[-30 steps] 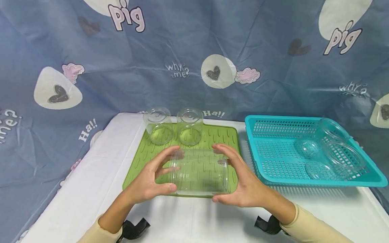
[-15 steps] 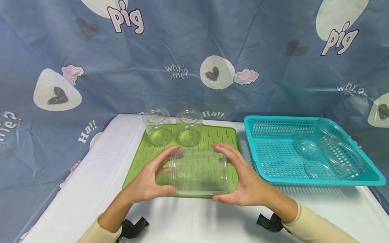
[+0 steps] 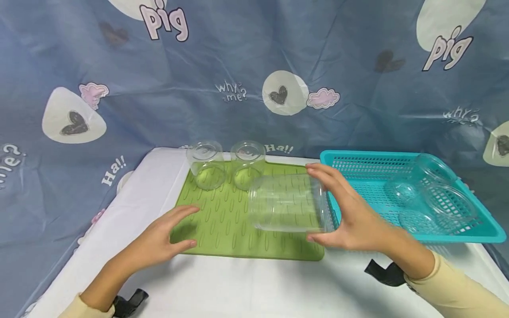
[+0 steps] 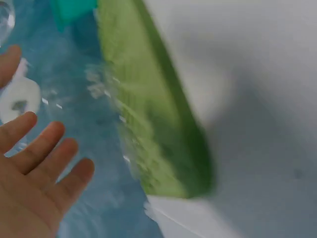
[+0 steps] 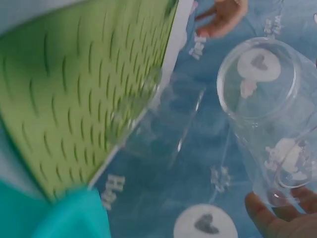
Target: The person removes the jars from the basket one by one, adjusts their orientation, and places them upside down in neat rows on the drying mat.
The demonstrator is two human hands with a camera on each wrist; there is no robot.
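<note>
My right hand [image 3: 351, 214] grips one end of a clear cup [image 3: 284, 204], its thumb below and fingers above. The cup lies sideways over the green drying mat [image 3: 228, 229], its other end pointing left. In the right wrist view the same cup [image 5: 262, 119] stretches away from the fingertips [image 5: 257, 206]. My left hand [image 3: 153, 240] is off the cup, thumb and fingers spread over the mat's left part; the left wrist view shows this hand [image 4: 37, 178] holding nothing. Two more clear cups, the left [image 3: 207, 165] and the right [image 3: 248, 165], stand upside down at the mat's back.
On the right stands a turquoise basket [image 3: 397, 238] with several clear cups, including a front one [image 3: 449, 203], at its right end. A white cloth [image 3: 246, 287] covers the table. Behind hangs a blue printed curtain [image 3: 199, 62].
Both hands were on the cup before. My left hand has let go and drawn back left; my right hand has carried the cup to the right and slightly up in the view.
</note>
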